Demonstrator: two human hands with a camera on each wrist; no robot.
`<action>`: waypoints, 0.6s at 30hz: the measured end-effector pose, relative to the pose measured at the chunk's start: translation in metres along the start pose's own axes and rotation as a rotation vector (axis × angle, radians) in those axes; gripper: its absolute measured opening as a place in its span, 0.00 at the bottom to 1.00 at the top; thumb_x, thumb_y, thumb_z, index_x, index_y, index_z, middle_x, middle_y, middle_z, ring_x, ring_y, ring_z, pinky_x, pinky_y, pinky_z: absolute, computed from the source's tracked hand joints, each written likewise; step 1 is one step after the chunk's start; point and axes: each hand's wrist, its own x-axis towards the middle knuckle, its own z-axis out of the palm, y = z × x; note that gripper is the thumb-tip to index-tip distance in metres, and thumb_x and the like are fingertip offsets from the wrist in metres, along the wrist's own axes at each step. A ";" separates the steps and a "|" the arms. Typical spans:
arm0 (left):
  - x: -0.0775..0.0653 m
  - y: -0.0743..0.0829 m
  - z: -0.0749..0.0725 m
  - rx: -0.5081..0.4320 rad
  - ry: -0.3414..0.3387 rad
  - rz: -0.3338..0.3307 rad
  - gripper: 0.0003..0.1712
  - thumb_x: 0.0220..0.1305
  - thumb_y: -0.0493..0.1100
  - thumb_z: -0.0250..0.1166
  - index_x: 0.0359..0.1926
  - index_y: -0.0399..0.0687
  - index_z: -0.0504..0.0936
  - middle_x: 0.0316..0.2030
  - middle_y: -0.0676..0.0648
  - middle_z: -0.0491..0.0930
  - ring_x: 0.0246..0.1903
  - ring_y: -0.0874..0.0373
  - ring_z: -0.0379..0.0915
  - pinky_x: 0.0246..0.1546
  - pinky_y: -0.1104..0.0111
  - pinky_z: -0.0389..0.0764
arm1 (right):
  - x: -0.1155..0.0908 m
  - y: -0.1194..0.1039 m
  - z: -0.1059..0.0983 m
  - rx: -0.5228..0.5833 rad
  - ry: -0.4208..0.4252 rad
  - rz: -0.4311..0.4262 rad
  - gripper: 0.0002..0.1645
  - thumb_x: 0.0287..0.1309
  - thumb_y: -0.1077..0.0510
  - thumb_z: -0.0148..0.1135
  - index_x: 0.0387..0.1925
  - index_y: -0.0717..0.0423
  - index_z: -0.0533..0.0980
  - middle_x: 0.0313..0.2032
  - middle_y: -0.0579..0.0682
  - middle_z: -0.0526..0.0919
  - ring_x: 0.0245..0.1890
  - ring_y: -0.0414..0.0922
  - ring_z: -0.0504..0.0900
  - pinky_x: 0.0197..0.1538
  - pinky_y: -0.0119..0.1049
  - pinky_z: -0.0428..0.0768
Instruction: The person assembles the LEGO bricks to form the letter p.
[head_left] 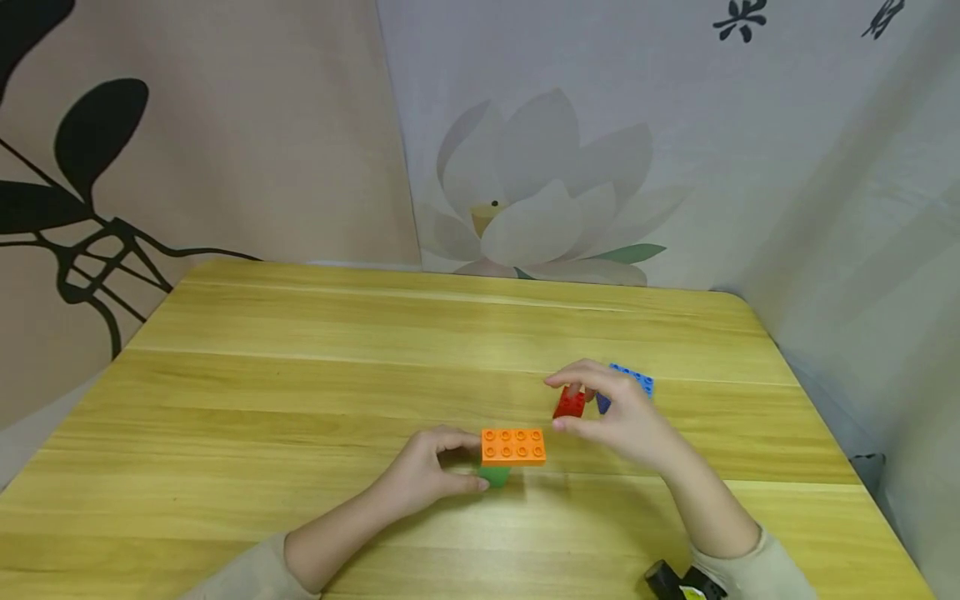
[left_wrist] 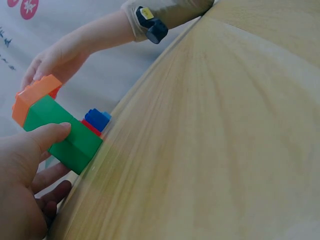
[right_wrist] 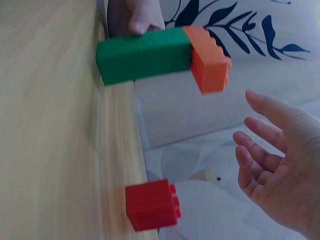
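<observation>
My left hand (head_left: 420, 477) grips a stack of two green toy bricks (left_wrist: 66, 134) between thumb and fingers. An orange studded brick (head_left: 513, 447) sits on top of the stack and overhangs to the right. In the right wrist view the green stack (right_wrist: 145, 55) stands on the table. My right hand (head_left: 624, 415) is raised above a red brick (right_wrist: 151, 206), its fingers spread and loosely bent, holding nothing. From the head view, the fingers partly cover that red brick.
Just behind the right hand lies a blue brick (head_left: 636, 379), partly hidden by it. The wooden table (head_left: 300, 392) ends at a printed curtain (head_left: 540, 167) at the back. A black wrist camera (head_left: 684, 581) is strapped on the right sleeve.
</observation>
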 end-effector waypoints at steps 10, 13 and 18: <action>-0.001 0.000 -0.002 -0.011 -0.011 -0.015 0.26 0.45 0.44 0.78 0.48 0.50 0.84 0.45 0.55 0.80 0.47 0.57 0.73 0.52 0.58 0.73 | 0.001 0.017 -0.013 -0.002 -0.049 0.155 0.25 0.50 0.57 0.73 0.51 0.47 0.78 0.45 0.45 0.80 0.36 0.53 0.75 0.33 0.38 0.76; -0.001 0.000 -0.002 -0.011 -0.011 -0.012 0.26 0.45 0.45 0.78 0.48 0.49 0.84 0.45 0.55 0.80 0.47 0.57 0.73 0.52 0.58 0.73 | 0.001 0.023 -0.015 0.015 -0.075 0.172 0.25 0.51 0.57 0.72 0.53 0.48 0.77 0.47 0.46 0.79 0.39 0.55 0.75 0.36 0.40 0.77; -0.001 -0.001 -0.003 -0.009 -0.006 -0.011 0.26 0.45 0.46 0.78 0.48 0.50 0.84 0.45 0.56 0.80 0.47 0.57 0.73 0.52 0.58 0.72 | 0.001 0.033 -0.017 0.036 -0.109 0.191 0.26 0.52 0.59 0.71 0.54 0.48 0.76 0.50 0.50 0.78 0.42 0.55 0.74 0.41 0.47 0.77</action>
